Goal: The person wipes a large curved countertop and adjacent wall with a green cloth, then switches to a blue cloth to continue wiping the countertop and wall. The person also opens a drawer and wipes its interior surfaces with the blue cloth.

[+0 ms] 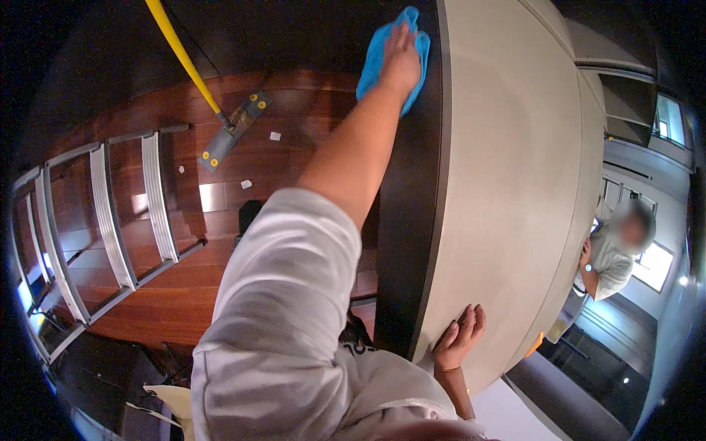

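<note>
My left arm, in a light grey short sleeve, reaches to the top of the view. Beneath the spread fingers of my left hand (401,63) lies a blue cloth (372,69), pressed on a dark flat surface (408,220) that runs along a large beige panel (502,182). My left hand is slightly blurred. Lower down, my right hand (462,336) rests on the beige panel near its dark border, fingers apart and holding nothing.
On the reddish wooden floor (160,308) lie an aluminium ladder (113,215), a flat mop head (234,129) with a yellow pole (185,58), and several white scraps (275,136). Beyond the panel, another person (609,264) has a hand at its far edge.
</note>
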The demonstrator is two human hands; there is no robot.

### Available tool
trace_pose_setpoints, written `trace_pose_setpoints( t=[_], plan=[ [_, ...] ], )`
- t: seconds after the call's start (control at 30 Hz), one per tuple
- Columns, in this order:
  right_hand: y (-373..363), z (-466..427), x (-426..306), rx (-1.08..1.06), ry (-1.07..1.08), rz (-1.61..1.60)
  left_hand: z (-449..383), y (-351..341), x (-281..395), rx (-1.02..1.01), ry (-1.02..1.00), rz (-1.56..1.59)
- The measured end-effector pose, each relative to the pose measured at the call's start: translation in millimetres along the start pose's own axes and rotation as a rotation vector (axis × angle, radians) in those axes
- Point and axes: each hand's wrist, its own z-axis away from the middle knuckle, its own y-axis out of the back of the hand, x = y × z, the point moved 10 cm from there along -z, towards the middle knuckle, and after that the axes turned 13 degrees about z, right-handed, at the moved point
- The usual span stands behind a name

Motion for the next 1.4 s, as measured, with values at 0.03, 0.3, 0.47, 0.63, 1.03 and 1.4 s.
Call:
trace_pose_setpoints(
  t=[0.03,0.3,0.47,0.63,1.03,1.4],
  plan=[
    [1,0,0,0.01,-0.006,-0.03,24,0,-20,0.024,0.086,-0.019],
    [-2,1,4,-0.002,-0.042,-0.037,402,10,-124,0.046,0.455,0.08],
    [3,-5,-2,0.012,-0.021,-0.102,357,-13,-26,-0.102,0.134,-0.097],
    [31,-67,-38,0.091,0.116,-0.09,264,-19,49,-0.176,-0.1,0.0],
    [-1,-190,-92,-0.015,0.098,-0.016,-35,-25,98,-0.177,-0.387,-0.048],
    [-6,-190,-87,-0.026,0.122,0.002,-92,25,-7,0.086,-0.009,0.132]
  ],
)
